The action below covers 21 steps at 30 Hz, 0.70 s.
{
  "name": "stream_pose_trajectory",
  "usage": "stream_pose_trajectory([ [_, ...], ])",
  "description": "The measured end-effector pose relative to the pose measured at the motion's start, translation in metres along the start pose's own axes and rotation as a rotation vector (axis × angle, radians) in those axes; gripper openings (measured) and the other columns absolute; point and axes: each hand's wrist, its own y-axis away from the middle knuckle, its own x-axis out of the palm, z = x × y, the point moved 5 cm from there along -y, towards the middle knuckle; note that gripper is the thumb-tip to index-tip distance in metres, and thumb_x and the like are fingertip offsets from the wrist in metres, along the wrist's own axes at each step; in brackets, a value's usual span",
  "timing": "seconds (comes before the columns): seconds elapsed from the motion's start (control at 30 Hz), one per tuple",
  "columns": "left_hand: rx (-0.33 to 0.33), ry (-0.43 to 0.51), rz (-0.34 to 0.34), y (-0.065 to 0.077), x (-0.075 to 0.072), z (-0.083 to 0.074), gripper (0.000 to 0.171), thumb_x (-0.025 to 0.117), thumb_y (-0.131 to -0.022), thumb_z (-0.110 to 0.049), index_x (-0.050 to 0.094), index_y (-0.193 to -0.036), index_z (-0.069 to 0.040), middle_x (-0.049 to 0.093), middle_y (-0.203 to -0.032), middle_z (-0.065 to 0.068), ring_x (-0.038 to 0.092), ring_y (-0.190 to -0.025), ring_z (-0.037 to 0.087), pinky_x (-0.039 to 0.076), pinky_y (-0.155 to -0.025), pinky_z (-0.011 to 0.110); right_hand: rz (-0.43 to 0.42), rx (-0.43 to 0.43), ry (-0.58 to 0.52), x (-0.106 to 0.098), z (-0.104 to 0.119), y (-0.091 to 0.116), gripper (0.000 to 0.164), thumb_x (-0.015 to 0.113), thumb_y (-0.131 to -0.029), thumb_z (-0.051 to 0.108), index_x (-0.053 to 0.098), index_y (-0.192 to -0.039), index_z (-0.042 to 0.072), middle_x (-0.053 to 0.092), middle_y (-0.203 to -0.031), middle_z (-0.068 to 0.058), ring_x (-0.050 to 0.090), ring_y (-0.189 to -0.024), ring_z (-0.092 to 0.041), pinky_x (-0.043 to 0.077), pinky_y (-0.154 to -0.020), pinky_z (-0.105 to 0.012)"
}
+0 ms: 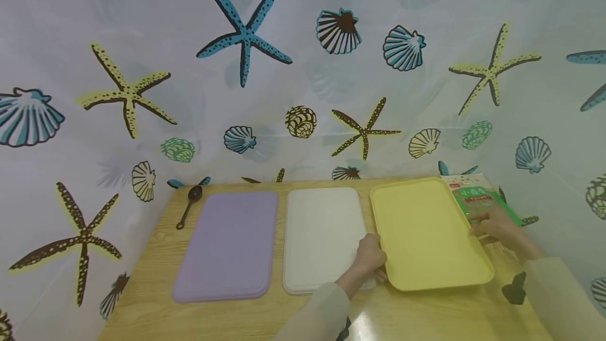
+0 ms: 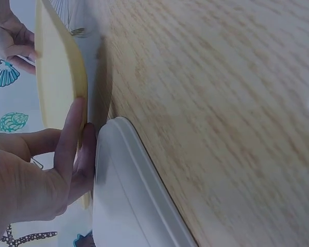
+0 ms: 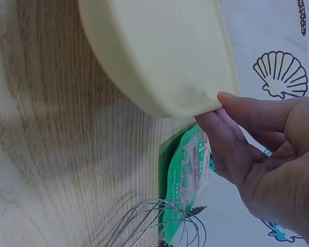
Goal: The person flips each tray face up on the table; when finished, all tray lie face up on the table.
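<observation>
A yellow tray is held by both hands at the right of the wooden table, its near side lifted off the surface. My left hand grips the tray's left edge, its fingers close beside the rim of a white tray. On the opposite edge, my right hand pinches the rim between thumb and fingers, as the right wrist view shows. Behind that hand lies a green and white packet, partly covered by it. A wire whisk shows below the packet in the right wrist view.
A purple tray lies at the left, with a dark spoon beyond its upper left side. Around the wooden table hangs a white curtain printed with starfish and shells.
</observation>
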Motion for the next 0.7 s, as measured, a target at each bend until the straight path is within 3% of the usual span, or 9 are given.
stream_pose_trajectory([
  [0.07,-0.01,-0.033,-0.001,-0.001,0.002,0.0,0.061,0.045,-0.071,0.026,0.04,-0.131,0.021,0.038,-0.137,0.041,0.064,-0.09,0.049,0.059,-0.052,0.037,0.002,-0.009,0.024,-0.001,0.0,0.0,0.05,0.062,-0.086,0.0,0.044,-0.127,-0.023,0.054,-0.116,-0.04,0.064,-0.096,-0.04,0.059,-0.074,-0.043],
  [0.17,-0.029,-0.08,0.009,-0.001,0.003,-0.001,0.061,0.051,-0.073,0.023,0.037,-0.133,0.021,0.034,-0.14,0.04,0.057,-0.105,0.053,0.06,-0.059,0.037,-0.003,-0.013,0.043,-0.002,-0.002,-0.003,0.048,0.061,-0.086,0.0,0.046,-0.126,-0.023,0.051,-0.119,-0.043,0.063,-0.098,-0.043,0.06,-0.074,-0.043],
  [0.27,-0.021,-0.121,0.024,0.0,0.003,-0.007,0.059,0.057,-0.075,0.018,0.038,-0.131,0.022,0.036,-0.139,0.039,0.055,-0.107,0.052,0.059,-0.075,0.042,-0.006,-0.003,0.041,-0.002,-0.003,-0.005,0.049,0.061,-0.086,0.001,0.046,-0.126,-0.023,0.054,-0.116,-0.041,0.063,-0.097,-0.043,0.06,-0.074,-0.043],
  [0.33,0.008,-0.153,0.034,0.002,0.003,-0.01,0.054,0.059,-0.077,0.015,0.041,-0.128,0.023,0.041,-0.134,0.039,0.061,-0.094,0.043,0.06,-0.075,0.038,-0.006,0.0,0.045,-0.002,-0.003,-0.006,0.049,0.061,-0.085,0.001,0.046,-0.126,-0.023,0.055,-0.115,-0.04,0.063,-0.098,-0.042,0.059,-0.074,-0.042],
  [0.4,0.05,-0.172,0.039,0.004,0.003,-0.013,0.051,0.058,-0.078,0.013,0.042,-0.125,0.025,0.048,-0.126,0.038,0.061,-0.073,0.026,0.058,-0.064,0.026,-0.008,0.004,0.04,-0.002,-0.002,-0.006,0.05,0.061,-0.085,0.001,0.046,-0.126,-0.023,0.055,-0.115,-0.04,0.063,-0.098,-0.043,0.059,-0.075,-0.043],
  [0.5,0.087,-0.169,0.038,0.006,0.005,-0.013,0.047,0.055,-0.079,0.013,0.042,-0.122,0.027,0.057,-0.101,0.031,0.034,-0.043,0.007,0.035,-0.038,0.012,-0.003,-0.01,0.044,-0.001,-0.001,-0.005,0.049,0.059,-0.087,0.001,0.044,-0.127,-0.023,0.052,-0.119,-0.042,0.061,-0.101,-0.045,0.059,-0.076,-0.044],
  [0.53,0.09,-0.154,0.041,0.006,0.005,-0.013,0.05,0.053,-0.079,0.013,0.04,-0.124,0.027,0.056,-0.105,0.032,0.027,-0.041,0.005,0.028,-0.036,0.011,-0.002,-0.014,0.041,-0.001,-0.001,-0.005,0.049,0.059,-0.088,0.002,0.043,-0.128,-0.023,0.051,-0.12,-0.042,0.06,-0.102,-0.046,0.059,-0.076,-0.045],
  [0.6,0.091,-0.152,0.037,0.006,0.005,-0.012,0.05,0.052,-0.079,0.012,0.04,-0.125,0.027,0.056,-0.107,0.032,0.025,-0.041,0.004,0.025,-0.035,0.011,-0.006,-0.019,0.043,-0.001,-0.001,-0.005,0.049,0.058,-0.089,0.002,0.043,-0.128,-0.023,0.051,-0.121,-0.042,0.06,-0.102,-0.046,0.059,-0.076,-0.045],
  [0.7,0.094,-0.163,0.045,0.003,0.006,-0.009,0.054,0.051,-0.08,0.01,0.037,-0.13,0.025,0.046,-0.127,0.038,0.025,-0.041,0.004,0.024,-0.035,0.011,-0.012,-0.02,0.039,-0.001,-0.002,-0.005,0.049,0.058,-0.089,0.003,0.043,-0.128,-0.023,0.051,-0.121,-0.041,0.06,-0.101,-0.045,0.059,-0.076,-0.045],
])
